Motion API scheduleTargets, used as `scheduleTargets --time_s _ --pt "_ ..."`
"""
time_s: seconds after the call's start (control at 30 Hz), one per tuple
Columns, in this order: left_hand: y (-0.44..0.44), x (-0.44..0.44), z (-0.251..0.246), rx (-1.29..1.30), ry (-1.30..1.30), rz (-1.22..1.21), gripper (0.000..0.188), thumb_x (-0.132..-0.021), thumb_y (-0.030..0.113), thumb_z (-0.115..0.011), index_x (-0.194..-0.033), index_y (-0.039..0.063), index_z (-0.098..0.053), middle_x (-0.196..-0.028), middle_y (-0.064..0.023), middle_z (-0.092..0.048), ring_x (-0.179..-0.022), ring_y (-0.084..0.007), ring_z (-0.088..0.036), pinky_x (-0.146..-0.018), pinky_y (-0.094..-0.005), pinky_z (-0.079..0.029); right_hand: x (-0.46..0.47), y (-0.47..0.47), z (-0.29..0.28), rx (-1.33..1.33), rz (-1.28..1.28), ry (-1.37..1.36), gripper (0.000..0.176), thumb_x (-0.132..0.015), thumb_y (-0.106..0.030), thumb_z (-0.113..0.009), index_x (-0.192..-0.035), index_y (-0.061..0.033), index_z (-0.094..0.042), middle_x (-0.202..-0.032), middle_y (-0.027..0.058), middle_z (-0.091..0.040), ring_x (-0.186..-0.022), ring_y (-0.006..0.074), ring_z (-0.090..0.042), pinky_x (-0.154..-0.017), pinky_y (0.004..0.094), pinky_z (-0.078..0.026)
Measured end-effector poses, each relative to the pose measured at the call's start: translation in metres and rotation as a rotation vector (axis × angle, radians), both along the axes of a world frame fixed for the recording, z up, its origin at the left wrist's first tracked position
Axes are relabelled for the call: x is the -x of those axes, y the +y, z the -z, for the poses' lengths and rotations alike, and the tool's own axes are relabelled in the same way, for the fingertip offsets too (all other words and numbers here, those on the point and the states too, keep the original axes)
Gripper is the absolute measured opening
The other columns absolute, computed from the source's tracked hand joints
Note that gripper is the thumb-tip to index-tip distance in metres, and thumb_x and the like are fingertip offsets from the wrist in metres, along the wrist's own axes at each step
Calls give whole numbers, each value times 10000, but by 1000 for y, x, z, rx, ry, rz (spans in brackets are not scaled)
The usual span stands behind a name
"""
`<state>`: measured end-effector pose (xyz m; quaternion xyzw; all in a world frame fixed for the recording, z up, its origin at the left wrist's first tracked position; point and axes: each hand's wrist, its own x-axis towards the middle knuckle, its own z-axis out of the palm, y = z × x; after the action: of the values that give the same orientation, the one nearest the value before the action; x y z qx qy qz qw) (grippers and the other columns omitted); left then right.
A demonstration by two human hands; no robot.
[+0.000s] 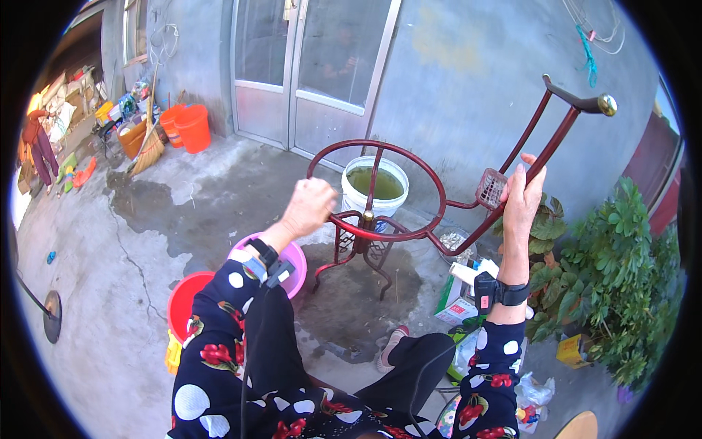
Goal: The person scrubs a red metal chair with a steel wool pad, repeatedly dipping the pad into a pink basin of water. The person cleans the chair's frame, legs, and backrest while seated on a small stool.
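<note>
A dark red metal washbasin stand with an open ring top and curved legs is in front of me. My left hand is closed over the left side of its ring; the fingertips are hidden, so a small item inside could not be seen. My right hand grips one of two tall posts on the right, its thumb and fingers around the tube. Between the posts sits a clear soap dish. A gold ball caps the top bar. Behind the ring stands a white bucket of greenish water.
Pink and red basins stand by my left leg. A box and leafy plants are at right. Orange buckets and a broom are near the wall. A person stands far left. The concrete is partly wet.
</note>
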<state>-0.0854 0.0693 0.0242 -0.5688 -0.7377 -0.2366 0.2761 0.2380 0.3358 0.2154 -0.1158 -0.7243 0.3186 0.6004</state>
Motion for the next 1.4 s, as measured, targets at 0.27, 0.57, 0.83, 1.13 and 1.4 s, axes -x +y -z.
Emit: scheduleTargets --time_s 0.27,0.57,0.83,1.13,1.4 --pt "1 5 34 -278 -161 84 156 -1042 133 -711 -1197 108 -712 -1202 -97 -630 -1251 -332 -603 -1113 -499 -405 13 1 7 1 0 15 280 -1217 -173 -528 -1459 -38 -563 -769 -33 -503 -607 64 -475 -572 257 -390" --pt "-9 42 34 -67 -199 126 133 -1089 190 -672 -1198 114 -677 -1203 -113 -622 -1217 -360 -584 -1071 -508 -430 27 -4 12 66 29 21 311 -1241 -197 -522 -1486 -8 -556 -784 -32 -474 -641 66 -470 -588 260 -374" --pt "17 88 15 -91 -326 -41 113 -1110 206 -653 -1173 117 -683 -1188 -116 -632 -1203 -363 -598 -1050 -513 -439 23 -6 11 -29 29 -5 321 -1248 -217 -515 -1486 -6 -558 -785 -32 -474 -647 67 -472 -599 266 -371" --pt "-13 68 22 -38 -286 111 194 -1053 139 -711 -1242 113 -672 -1224 -125 -616 -1228 -371 -580 -1063 -504 -441 18 1 9 -29 -42 2 333 -1247 -221 -518 -1493 2 -553 -784 -32 -472 -647 67 -475 -605 261 -375" --pt "34 131 -3 116 -99 -49 145 -1068 163 -708 -1191 100 -665 -1217 -142 -612 -1227 -382 -592 -1032 -520 -487 21 0 11 -15 -8 -6 341 -1258 -213 -503 -1505 18 -550 -793 -21 -460 -658 81 -467 -611 266 -395"
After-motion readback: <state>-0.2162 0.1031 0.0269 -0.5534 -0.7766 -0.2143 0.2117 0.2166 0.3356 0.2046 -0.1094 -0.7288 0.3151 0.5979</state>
